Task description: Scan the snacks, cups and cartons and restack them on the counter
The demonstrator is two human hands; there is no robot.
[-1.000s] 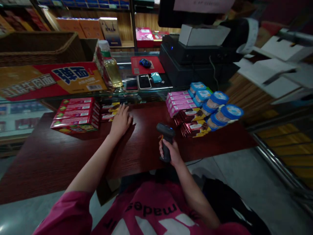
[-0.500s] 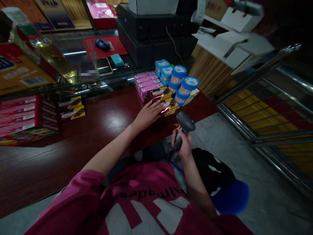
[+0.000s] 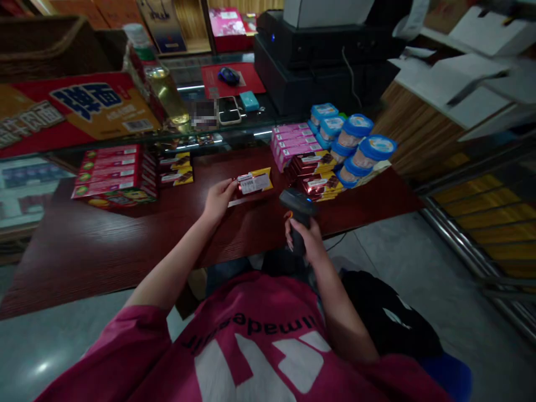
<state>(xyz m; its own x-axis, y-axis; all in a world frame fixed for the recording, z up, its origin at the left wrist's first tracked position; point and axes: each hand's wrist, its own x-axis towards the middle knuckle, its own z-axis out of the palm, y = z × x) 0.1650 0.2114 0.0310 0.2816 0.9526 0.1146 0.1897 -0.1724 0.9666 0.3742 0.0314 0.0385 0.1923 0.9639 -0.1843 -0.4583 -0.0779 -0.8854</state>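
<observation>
My left hand point(image 3: 220, 200) pinches the left end of a chocolate bar point(image 3: 255, 182) in a red and yellow wrapper, its barcode side facing up. It is held just over the dark red wooden counter point(image 3: 201, 229). In my right hand point(image 3: 305, 234) is a dark barcode scanner point(image 3: 298, 202), gripped by its handle, with its head pointing left towards the bar. Behind the scanner lie stacked chocolate bars point(image 3: 320, 183). Two more bars point(image 3: 178, 169) lie at the left, beside red boxes point(image 3: 113, 176).
Pink boxes point(image 3: 295, 144) and blue-lidded tubs point(image 3: 355, 131) stand behind the stacked bars. On the glass shelf are a phone point(image 3: 229, 110), a mouse point(image 3: 228, 76) and a bottle point(image 3: 165, 89). A noodle carton point(image 3: 96, 109) stands at the left. A metal rack point(image 3: 464, 245) stands at the right.
My left hand has moved left from the stacked chocolate bars and now holds one bar. The scanner has swung to face left. The view has shifted left.
</observation>
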